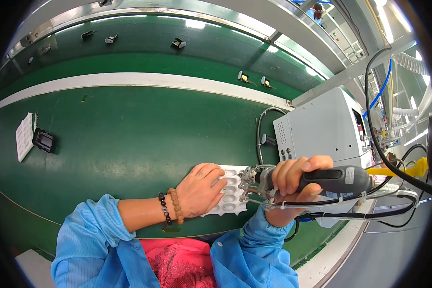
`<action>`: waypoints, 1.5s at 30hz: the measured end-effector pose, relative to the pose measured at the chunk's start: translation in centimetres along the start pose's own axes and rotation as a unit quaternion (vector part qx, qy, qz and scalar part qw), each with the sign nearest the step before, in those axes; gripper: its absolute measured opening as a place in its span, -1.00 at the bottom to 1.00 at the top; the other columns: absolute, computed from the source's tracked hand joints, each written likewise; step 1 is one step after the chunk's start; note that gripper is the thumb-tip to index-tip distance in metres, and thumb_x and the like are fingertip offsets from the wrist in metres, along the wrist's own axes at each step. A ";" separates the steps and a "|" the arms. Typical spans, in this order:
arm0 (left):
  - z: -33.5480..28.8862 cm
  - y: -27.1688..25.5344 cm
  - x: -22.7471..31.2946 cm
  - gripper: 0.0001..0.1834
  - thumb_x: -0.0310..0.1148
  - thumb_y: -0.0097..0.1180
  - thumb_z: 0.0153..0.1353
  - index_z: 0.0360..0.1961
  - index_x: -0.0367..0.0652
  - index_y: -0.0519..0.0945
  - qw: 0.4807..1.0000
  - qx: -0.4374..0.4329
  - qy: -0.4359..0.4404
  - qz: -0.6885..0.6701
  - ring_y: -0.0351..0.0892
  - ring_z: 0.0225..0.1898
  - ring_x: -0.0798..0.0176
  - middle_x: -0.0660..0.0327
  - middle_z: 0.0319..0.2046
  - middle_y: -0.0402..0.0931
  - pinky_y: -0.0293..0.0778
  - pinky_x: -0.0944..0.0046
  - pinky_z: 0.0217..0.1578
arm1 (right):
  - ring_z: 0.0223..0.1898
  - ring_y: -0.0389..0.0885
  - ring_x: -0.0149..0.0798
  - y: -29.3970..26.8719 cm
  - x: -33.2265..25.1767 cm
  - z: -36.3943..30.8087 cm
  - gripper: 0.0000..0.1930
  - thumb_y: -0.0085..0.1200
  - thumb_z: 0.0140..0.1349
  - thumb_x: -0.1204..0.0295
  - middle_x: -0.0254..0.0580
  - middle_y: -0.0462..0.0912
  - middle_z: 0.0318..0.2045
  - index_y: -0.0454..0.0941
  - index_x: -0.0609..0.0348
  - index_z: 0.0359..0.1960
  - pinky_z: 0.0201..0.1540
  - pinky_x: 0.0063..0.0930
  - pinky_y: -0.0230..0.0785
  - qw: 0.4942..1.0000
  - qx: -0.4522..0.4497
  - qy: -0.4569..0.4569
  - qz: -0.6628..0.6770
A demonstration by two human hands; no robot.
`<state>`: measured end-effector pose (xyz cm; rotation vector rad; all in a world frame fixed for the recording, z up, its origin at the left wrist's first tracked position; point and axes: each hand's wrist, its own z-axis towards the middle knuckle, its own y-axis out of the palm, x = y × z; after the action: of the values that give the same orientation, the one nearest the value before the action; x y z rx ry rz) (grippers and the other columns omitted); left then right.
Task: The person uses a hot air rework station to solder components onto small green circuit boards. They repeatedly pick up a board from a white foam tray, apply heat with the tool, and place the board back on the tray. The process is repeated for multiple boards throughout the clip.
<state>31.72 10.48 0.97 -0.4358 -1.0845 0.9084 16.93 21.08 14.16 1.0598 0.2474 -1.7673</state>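
Just under the flat-spread left hand (pixel 200 188), white tray (pixel 232 189); right hand (pixel 295 180) clenched around grey power tool (pixel 333 180).

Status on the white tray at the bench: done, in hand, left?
Done: cannot tell which pockets of the white tray are finished. In hand: left hand presses the tray flat on the green belt; right hand holds the grey power tool, tip at the tray's right edge. Left: unclear.

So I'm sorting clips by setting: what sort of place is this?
Most likely a factory assembly line: a green conveyor belt carrying small parts, and the right hand holding a cabled power tool over a white tray.
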 end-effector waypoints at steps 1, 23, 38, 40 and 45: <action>0.1 -0.1 0.0 -0.64 -0.34 0.26 0.04 -0.11 -0.18 0.54 1.000 0.001 0.001 -0.003 0.38 0.15 0.01 0.10 -0.03 0.46 0.27 -0.04 0.21 | -0.72 0.37 -0.36 0.0 -0.1 0.0 -0.49 0.32 0.19 0.13 -0.26 0.41 -0.71 0.31 0.26 -0.16 -0.66 -0.46 0.26 1.000 -0.002 -0.001 -0.007; 0.2 -0.1 0.0 -0.63 -0.33 0.28 0.00 -0.14 -0.20 0.53 1.000 -0.001 -0.002 -0.004 0.38 0.14 0.00 0.11 -0.04 0.45 0.27 -0.03 0.19 | -0.69 0.42 -0.30 0.6 -0.2 -0.5 -0.52 0.39 0.07 0.42 -0.22 0.42 -0.70 0.33 0.28 -0.12 -0.64 -0.43 0.33 1.000 0.012 0.013 0.019; 0.3 -0.3 0.3 -0.63 -0.37 0.27 0.02 -0.10 -0.19 0.55 1.000 0.017 -0.004 -0.005 0.38 0.15 -0.03 0.07 0.01 0.45 0.31 -0.07 0.18 | -0.64 0.53 -0.16 0.4 0.0 -1.1 -0.47 0.41 0.08 0.33 -0.15 0.49 -0.68 0.35 0.37 -0.10 -0.55 -0.30 0.45 0.999 0.036 -0.013 -0.017; 0.8 -1.2 0.7 -0.66 -0.39 0.25 0.02 -0.13 -0.20 0.55 0.999 0.047 0.014 -0.004 0.41 0.13 -0.03 0.06 -0.03 0.46 0.34 -0.06 0.15 | -0.67 0.51 -0.18 0.6 -0.2 -1.1 -0.49 0.39 0.10 0.33 -0.18 0.46 -0.70 0.35 0.36 -0.10 -0.59 -0.30 0.43 0.999 0.039 -0.021 -0.003; 6.6 -4.9 -3.7 -0.76 -0.45 0.19 0.07 -0.20 -0.22 0.56 0.994 0.107 0.022 0.018 0.49 0.01 -0.11 0.00 -0.09 0.53 0.42 -0.02 0.07 | -0.72 0.42 -0.30 -1.1 -1.6 -1.1 -0.52 0.36 0.16 0.32 -0.25 0.40 -0.72 0.32 0.32 -0.12 -0.64 -0.39 0.39 0.999 0.029 -0.016 -0.006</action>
<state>27.20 3.89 5.16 -0.2973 -0.9312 1.0302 16.77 23.27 14.38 1.0722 0.1841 -1.8109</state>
